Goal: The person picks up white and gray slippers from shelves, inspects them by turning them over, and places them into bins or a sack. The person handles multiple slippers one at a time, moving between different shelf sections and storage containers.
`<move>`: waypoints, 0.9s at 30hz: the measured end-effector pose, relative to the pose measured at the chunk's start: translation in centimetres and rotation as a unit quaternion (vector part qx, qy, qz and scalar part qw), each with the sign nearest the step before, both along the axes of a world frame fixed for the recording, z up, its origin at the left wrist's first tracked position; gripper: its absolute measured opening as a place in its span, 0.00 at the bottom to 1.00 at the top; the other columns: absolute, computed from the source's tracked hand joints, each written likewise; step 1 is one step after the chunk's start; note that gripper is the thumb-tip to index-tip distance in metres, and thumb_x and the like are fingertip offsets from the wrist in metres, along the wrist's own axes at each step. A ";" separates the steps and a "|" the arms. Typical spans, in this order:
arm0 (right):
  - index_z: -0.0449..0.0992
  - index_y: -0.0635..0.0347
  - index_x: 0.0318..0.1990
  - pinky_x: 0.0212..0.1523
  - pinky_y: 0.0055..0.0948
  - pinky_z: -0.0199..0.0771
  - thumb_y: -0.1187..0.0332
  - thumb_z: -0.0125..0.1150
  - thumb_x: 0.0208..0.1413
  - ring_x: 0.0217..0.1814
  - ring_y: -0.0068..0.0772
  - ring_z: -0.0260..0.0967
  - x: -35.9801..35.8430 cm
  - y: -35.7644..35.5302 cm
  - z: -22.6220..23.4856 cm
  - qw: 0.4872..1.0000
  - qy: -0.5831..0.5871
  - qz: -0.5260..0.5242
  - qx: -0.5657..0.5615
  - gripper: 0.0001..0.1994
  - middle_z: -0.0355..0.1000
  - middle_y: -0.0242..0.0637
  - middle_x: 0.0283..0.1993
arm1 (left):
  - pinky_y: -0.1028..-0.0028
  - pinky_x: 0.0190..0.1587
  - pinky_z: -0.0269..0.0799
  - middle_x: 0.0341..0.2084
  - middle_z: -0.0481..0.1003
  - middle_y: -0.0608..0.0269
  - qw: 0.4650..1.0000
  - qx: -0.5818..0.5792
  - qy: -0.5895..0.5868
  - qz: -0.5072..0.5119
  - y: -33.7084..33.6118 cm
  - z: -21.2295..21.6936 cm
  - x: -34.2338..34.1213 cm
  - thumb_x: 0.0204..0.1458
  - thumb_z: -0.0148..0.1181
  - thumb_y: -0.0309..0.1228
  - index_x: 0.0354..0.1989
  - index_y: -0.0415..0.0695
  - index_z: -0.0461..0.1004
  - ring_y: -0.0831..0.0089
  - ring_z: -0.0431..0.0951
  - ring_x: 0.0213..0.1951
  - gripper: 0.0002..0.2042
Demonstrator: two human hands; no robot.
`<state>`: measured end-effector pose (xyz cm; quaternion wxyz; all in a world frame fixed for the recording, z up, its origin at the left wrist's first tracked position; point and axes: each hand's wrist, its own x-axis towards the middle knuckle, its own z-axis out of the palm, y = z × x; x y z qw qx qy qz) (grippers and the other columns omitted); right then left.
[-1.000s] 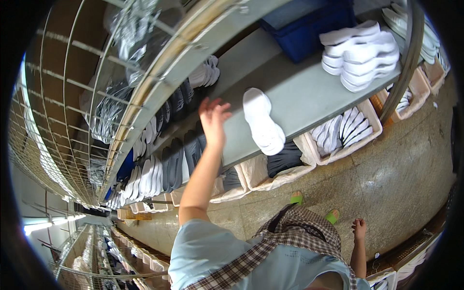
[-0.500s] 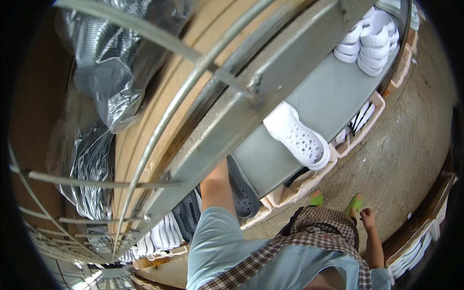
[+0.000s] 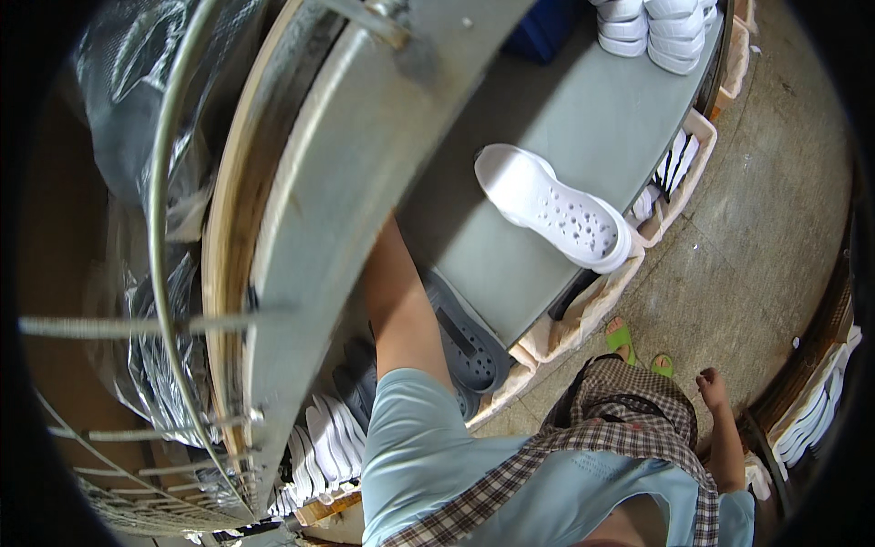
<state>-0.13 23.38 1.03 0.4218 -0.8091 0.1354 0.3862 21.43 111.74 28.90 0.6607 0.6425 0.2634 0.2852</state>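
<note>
My left forearm reaches under the metal beam (image 3: 337,173) of an upper shelf, which hides my left hand and whatever it may touch. Beside that forearm, a dark grey clog (image 3: 469,346) with holes in its upper lies at the edge of the grey shelf surface (image 3: 510,273). Farther right, a white clog (image 3: 556,205) rests alone on the same surface. Out to the right, away from the shelf, my right hand (image 3: 712,389) hangs with its fingers curled in, and no object shows in it.
White shoes (image 3: 652,32) are stacked at the far end. A blue container (image 3: 544,32) stands behind them. Lined baskets (image 3: 602,283) run below the shelf edge. White clogs (image 3: 328,438) stand in a row at left. Plastic-wrapped goods (image 3: 128,118) sit behind bent wire rods (image 3: 157,182) above.
The view has shifted, bringing the upper beam closer and showing the blue container. My left arm reaches farther under the beam. The white clog appears to lie in the same place on the shelf.
</note>
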 end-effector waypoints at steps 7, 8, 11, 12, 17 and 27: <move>0.69 0.67 0.43 0.43 0.33 0.70 0.67 0.58 0.50 0.41 0.38 0.70 6.9 5.6 7.2 0.982 -0.116 0.128 0.073 0.16 0.71 0.44 0.38 | 0.59 0.44 0.73 0.45 0.65 0.46 0.877 -0.453 -0.146 0.064 -16.9 6.7 -8.7 0.54 0.51 0.30 0.44 0.35 0.65 0.50 0.66 0.47 0.13; 0.69 0.66 0.44 0.42 0.32 0.70 0.66 0.58 0.50 0.40 0.37 0.70 7.7 6.8 8.6 0.978 -0.124 0.143 0.088 0.16 0.71 0.43 0.37 | 0.60 0.46 0.73 0.47 0.63 0.45 0.880 -0.452 -0.135 0.061 -20.3 7.8 -11.0 0.53 0.51 0.29 0.46 0.35 0.65 0.47 0.63 0.49 0.14; 0.68 0.65 0.45 0.42 0.29 0.70 0.65 0.57 0.53 0.42 0.31 0.69 9.3 10.9 13.1 0.951 -0.113 0.185 0.222 0.16 0.72 0.38 0.39 | 0.59 0.48 0.73 0.53 0.57 0.43 0.798 -0.588 -0.121 0.045 -29.5 11.5 -17.8 0.53 0.50 0.27 0.51 0.38 0.62 0.42 0.60 0.52 0.17; 0.68 0.64 0.46 0.42 0.29 0.70 0.64 0.57 0.54 0.43 0.29 0.69 9.2 12.4 14.8 0.932 -0.101 0.185 0.295 0.16 0.72 0.37 0.39 | 0.57 0.48 0.73 0.53 0.57 0.42 0.844 -0.523 -0.103 0.066 -32.7 12.2 -20.1 0.52 0.50 0.26 0.53 0.38 0.59 0.42 0.61 0.52 0.19; 0.58 0.57 0.59 0.51 0.35 0.64 0.54 0.52 0.57 0.55 0.32 0.62 7.0 19.6 23.7 0.839 0.086 0.142 0.518 0.26 0.65 0.40 0.55 | 0.53 0.45 0.75 0.51 0.62 0.49 0.953 -0.300 0.003 0.042 -48.7 13.8 -31.2 0.48 0.56 0.22 0.56 0.45 0.55 0.51 0.68 0.50 0.26; 0.49 0.57 0.64 0.61 0.37 0.59 0.69 0.50 0.55 0.62 0.39 0.58 0.8 16.8 27.0 0.692 0.270 -0.093 0.663 0.29 0.58 0.42 0.61 | 0.67 0.58 0.60 0.57 0.58 0.53 0.951 -0.216 0.144 -0.170 -61.1 10.9 -38.6 0.46 0.64 0.27 0.64 0.39 0.45 0.66 0.60 0.58 0.40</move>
